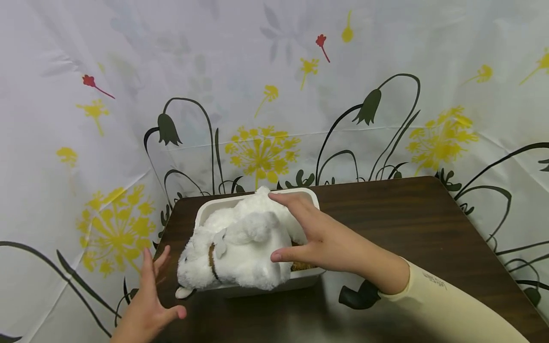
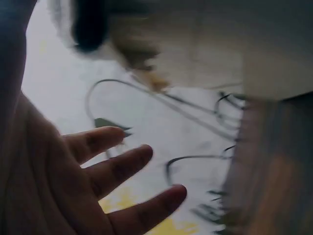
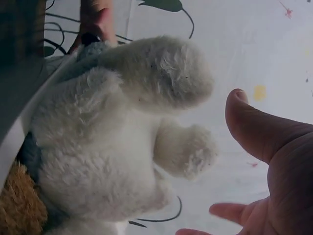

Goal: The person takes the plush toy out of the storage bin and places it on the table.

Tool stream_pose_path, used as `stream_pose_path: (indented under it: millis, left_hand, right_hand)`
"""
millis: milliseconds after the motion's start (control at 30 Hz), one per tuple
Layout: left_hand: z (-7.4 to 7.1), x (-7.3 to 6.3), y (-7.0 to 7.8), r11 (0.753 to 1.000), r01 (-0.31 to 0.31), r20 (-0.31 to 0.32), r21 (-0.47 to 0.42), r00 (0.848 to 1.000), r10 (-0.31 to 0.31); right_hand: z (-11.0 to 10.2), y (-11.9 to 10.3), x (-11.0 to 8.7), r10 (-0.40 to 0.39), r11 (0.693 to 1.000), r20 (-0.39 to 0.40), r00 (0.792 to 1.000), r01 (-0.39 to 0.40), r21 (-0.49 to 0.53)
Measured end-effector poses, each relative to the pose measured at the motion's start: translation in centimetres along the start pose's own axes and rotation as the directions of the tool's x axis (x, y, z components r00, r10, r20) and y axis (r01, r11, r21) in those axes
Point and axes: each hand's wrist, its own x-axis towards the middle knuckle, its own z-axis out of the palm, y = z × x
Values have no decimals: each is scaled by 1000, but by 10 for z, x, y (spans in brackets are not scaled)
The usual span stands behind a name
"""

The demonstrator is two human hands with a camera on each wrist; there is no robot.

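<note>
A fluffy white stuffed animal (image 1: pixel 249 247) with a brown collar lies in a white plastic tub (image 1: pixel 274 286), its head hanging over the left rim. In the right wrist view, the stuffed animal (image 3: pixel 112 142) shows its stubby legs. My right hand (image 1: pixel 315 233) is at the toy's right side, thumb and fingers spread; in the right wrist view a gap separates this hand (image 3: pixel 279 181) from the legs. To the left of the tub, my left hand (image 1: pixel 147 300) is spread with nothing in it. The left wrist view shows that hand (image 2: pixel 112 181) with its fingers extended, apart from the tub.
Something brown and shaggy (image 1: pixel 302 266) sits in the tub beneath the white toy, mostly covered. The tub stands on a dark wooden table (image 1: pixel 386 224). Behind the table hangs a white curtain (image 1: pixel 274 95) printed with flowers.
</note>
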Motion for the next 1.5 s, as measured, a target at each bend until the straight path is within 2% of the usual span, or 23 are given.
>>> stream_pose_path:
  millis: [133, 233, 333, 400, 433, 567, 633, 800, 867, 933, 1067, 1233, 1300, 1333, 1433, 1500]
  left_hand:
    - [18, -8, -11, 999, 24, 13, -31, 1000, -23]
    - [30, -15, -12, 993, 116, 32, 9, 993, -116]
    - [39, -21, -6, 968, 237, 51, 77, 969, -241]
    - [43, -22, -3, 959, 272, 53, 75, 960, -276]
    - [45, -22, -2, 958, 278, 55, 65, 958, -281]
    - [52, -22, -1, 972, 232, 57, -34, 972, -230]
    - [54, -22, 1, 971, 235, 51, -34, 971, -233]
    - [60, -19, 11, 940, 339, 29, 36, 940, -340]
    - [61, -16, 12, 937, 350, 13, 22, 937, -350]
    - [63, -15, 12, 945, 325, -16, -25, 945, -325]
    - [65, -14, 11, 968, 235, -77, -82, 967, -242]
    - [66, -9, 10, 969, 167, -116, -184, 975, -190]
    - [67, -7, 10, 962, 177, -133, -206, 969, -207]
    - [67, -6, 11, 962, 196, -148, -188, 963, -225]
    - [69, -5, 14, 952, 282, -172, -118, 938, -300]
    - [69, -3, 16, 940, 321, -171, -112, 926, -337]
  right_hand:
    - [5, 1, 8, 68, 996, 41, 997, -70, 50]
    - [8, 0, 14, 94, 993, 77, 993, -99, 62]
    - [11, -1, 21, 113, 991, 117, 987, -121, 63]
    - [13, -2, 25, 114, 991, 142, 983, -123, 53]
    - [14, -3, 28, 113, 991, 154, 982, -121, 47]
    - [17, -7, 41, 62, 998, 200, 978, -63, -1]
    - [17, -9, 49, 45, 999, 221, 974, -40, -27]
    - [19, -12, 64, 41, 989, 259, 965, -2, -149]
    - [21, -13, 69, 33, 977, 266, 963, 25, -211]
    - [23, -13, 72, 20, 959, 271, 962, 58, -276]
    - [25, -16, 75, 5, 926, 300, 954, 109, -362]
    - [27, -17, 76, -5, 901, 325, 946, 145, -409]
    - [27, -17, 76, -27, 900, 311, 950, 158, -406]
    - [27, -17, 75, -38, 903, 296, 955, 160, -399]
    - [25, -17, 68, -47, 933, 205, 978, 116, -341]
    - [23, -17, 64, -51, 955, 135, 990, 88, -284]
